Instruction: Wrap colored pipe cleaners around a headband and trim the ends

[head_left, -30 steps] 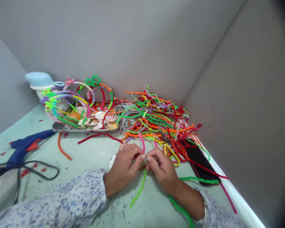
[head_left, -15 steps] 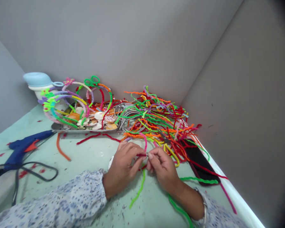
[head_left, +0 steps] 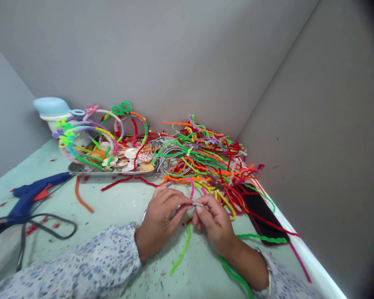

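Note:
Both hands meet over the front middle of the table, pinching a short silvery wire (head_left: pixel 197 204) that shows between the fingertips. My left hand (head_left: pixel 162 218) closes thumb and forefinger on its left end. At the right end, my right hand (head_left: pixel 214 222) grips with thumb and index finger, the other fingers curled. Most of the wire is hidden by the fingers. A pink pipe cleaner (head_left: pixel 192 189) lies just behind the fingertips. Below them a light green pipe cleaner (head_left: pixel 184 254) rests on the table, and a darker green one (head_left: pixel 237 276) passes by my right wrist.
A heap of coloured pipe cleaners (head_left: pixel 205 153) with wire coils (head_left: pixel 171 160) spreads behind the hands. Left of it are a metal tray (head_left: pixel 118 171) of shells, several wrapped hoops (head_left: pixel 147 137) and a lidded container (head_left: pixel 52 109). A blue glue gun (head_left: pixel 37 189) lies left, a black phone (head_left: pixel 263 211) right.
The fingertips have shifted slightly; more of the silvery wire now shows between them, while the red piece seen at my left fingertips is mostly out of sight. The view has tilted a little.

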### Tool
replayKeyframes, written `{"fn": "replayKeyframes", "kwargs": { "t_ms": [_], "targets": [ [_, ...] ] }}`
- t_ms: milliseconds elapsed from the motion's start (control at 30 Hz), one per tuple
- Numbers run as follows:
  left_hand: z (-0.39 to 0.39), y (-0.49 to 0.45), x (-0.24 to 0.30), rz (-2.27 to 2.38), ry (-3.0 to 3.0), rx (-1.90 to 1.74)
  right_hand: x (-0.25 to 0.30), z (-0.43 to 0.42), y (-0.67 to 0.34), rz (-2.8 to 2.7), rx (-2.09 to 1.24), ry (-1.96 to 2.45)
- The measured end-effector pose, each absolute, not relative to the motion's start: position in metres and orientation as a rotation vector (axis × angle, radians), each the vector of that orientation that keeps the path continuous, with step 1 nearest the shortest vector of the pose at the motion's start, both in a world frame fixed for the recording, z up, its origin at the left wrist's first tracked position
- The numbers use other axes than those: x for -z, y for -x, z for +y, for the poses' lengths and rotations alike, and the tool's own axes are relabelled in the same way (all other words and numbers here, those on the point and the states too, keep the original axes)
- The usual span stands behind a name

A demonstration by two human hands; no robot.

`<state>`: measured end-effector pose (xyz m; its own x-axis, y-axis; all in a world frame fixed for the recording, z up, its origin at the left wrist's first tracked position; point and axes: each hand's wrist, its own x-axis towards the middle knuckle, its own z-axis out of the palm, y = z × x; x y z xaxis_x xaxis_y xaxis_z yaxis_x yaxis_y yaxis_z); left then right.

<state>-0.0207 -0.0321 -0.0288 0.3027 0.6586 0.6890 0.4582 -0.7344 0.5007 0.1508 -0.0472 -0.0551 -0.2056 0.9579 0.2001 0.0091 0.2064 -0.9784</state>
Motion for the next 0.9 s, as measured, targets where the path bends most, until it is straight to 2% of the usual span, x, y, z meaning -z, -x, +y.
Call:
{"fn": "replayKeyframes", "kwargs": {
  "t_ms": [700, 900],
  "targets": [
    [-0.0302, 0.0209, 0.0297, 1.01, -2.411, -1.434, 0.0557, -0.0484, -0.1508, -1.508, -1.146, 0.955],
    [-0.0327, 0.0211, 0.0287, 0.994, -2.367, -1.378, 0.0566, -0.0433, -0.1512, -1.508, -0.93, 0.975]
  ]
}}
